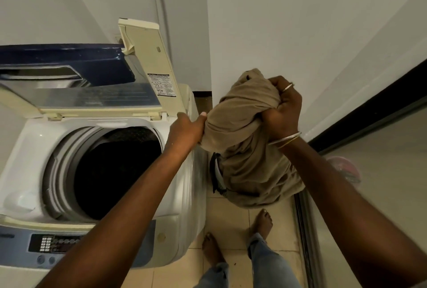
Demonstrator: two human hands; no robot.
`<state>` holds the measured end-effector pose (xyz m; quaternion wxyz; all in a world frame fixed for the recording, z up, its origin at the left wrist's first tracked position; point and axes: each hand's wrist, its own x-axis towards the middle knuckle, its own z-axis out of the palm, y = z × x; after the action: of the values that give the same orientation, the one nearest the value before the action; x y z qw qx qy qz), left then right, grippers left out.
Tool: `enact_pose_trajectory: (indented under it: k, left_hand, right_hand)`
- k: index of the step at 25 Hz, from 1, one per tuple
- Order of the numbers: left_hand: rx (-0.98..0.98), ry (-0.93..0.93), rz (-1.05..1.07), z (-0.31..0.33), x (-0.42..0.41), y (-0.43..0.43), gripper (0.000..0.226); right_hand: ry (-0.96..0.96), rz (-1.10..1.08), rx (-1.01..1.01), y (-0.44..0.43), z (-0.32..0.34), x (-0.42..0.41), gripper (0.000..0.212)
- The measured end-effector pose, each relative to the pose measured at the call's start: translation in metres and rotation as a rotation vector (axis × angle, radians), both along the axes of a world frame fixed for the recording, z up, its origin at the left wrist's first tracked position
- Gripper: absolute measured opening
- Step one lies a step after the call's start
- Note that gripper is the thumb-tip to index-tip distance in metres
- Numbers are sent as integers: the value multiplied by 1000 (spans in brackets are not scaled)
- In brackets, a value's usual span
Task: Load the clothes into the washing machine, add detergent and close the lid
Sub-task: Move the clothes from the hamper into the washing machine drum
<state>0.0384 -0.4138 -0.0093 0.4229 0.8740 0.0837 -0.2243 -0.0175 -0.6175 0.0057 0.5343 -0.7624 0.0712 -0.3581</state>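
Observation:
A white top-loading washing machine fills the left of the head view. Its folded lid stands raised at the back, and the dark drum lies uncovered, with dark cloth faintly visible inside. Both my hands hold a bunched tan garment in the air, to the right of the machine and above the floor. My left hand pinches its left edge just past the machine's right rim. My right hand, with a ring and bangles, is fisted around the top of the bundle. A darker lining hangs from the bundle's lower left.
The control panel runs along the machine's near edge. A white wall rises close behind the garment. Beige floor tiles and my bare feet lie below. A sliding door track and a reddish object behind glass are at right.

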Motion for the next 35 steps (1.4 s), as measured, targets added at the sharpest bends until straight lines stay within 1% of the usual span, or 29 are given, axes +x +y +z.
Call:
enact_pose_trajectory:
  k: [1,2,3,4,5,6,7,8,9,10,12,13,14,15,16,17,18,19,20,21,23,24,25,27,29,30,32,33,35]
  left_hand:
    - [-11,-190,-92,4,-4,9,59]
    - [-141,-270,-246,8,-7,17,72]
    - [-317,-266,-418,12,-10,24,89]
    - [-428,-198,-558,18,-16,29,103]
    - [-480,-131,-629,22,-19,32,115]
    - [-472,-105,-637,26,-21,33,127]
    - [-454,-94,-601,25,-23,37,136]
    - [-407,-105,-569,25,-26,41,135]
    - [-399,-89,-520,28,-32,44,124]
    - [-452,-82,-403,26,-39,47,106]
    - [-652,-98,-22,30,-44,42,65]
    - [-726,-131,123,33,-43,45,57]
    - [-755,-165,180,31,-42,52,57]
    - [-808,-179,219,32,-41,60,60]
    - [-889,-170,247,32,-40,68,68]
    - [-1001,-153,282,34,-40,75,75]
    - [-1120,-127,323,37,-40,82,72]
    - [-1211,-111,386,39,-39,91,62]
    - [-1297,-111,446,45,-36,99,53]
    - [-1379,-133,491,49,-33,108,49]
    - [-1578,-209,507,58,-25,131,60]
    - [-1651,-246,525,60,-21,144,62]
    - [-1711,-262,554,58,-16,157,58]
    - [-1723,-267,671,46,-9,179,47]
    - [-1634,-286,865,25,-5,199,43]
    - [-1563,-276,966,13,-3,206,42]
    - [-1382,-177,1180,-21,4,216,41]
    - [-1312,-86,1235,-38,7,219,44]
    - [-1137,108,1228,-66,6,217,55]
  right_hand:
    - [-14,30,-17,2,7,3,21]
    - [-27,66,-21,6,13,6,20]
    - [-41,115,-12,12,19,9,20]
    - [-63,169,3,19,23,13,19]
    - [-85,220,17,28,28,16,18]
    - [-106,263,37,38,32,19,17]
    - [-125,302,70,49,37,23,16]
    - [-142,336,117,62,42,28,16]
    - [-152,369,168,75,48,31,15]
    - [-154,401,199,88,54,35,14]
    - [-130,505,197,111,65,39,15]
    - [-103,599,197,120,69,39,22]
    - [-68,717,199,127,74,37,33]
    - [-48,810,154,130,76,34,46]
    - [-37,836,58,130,75,32,61]
    - [-43,798,-78,127,71,29,75]
    - [-64,734,-213,124,63,26,88]
    - [-75,666,-321,120,51,21,100]
    - [-58,610,-402,116,35,15,112]
    - [-8,569,-476,114,16,6,122]
    - [153,507,-620,115,-20,-12,134]
    - [231,478,-678,118,-34,-18,135]
    - [301,449,-707,120,-47,-20,134]
    - [435,436,-634,128,-63,-14,132]
    - [530,481,-508,138,-71,-1,129]
    - [551,498,-507,143,-75,5,124]
    - [571,500,-603,151,-82,14,112]
    - [574,483,-667,154,-84,17,107]
    - [583,442,-784,158,-89,22,99]
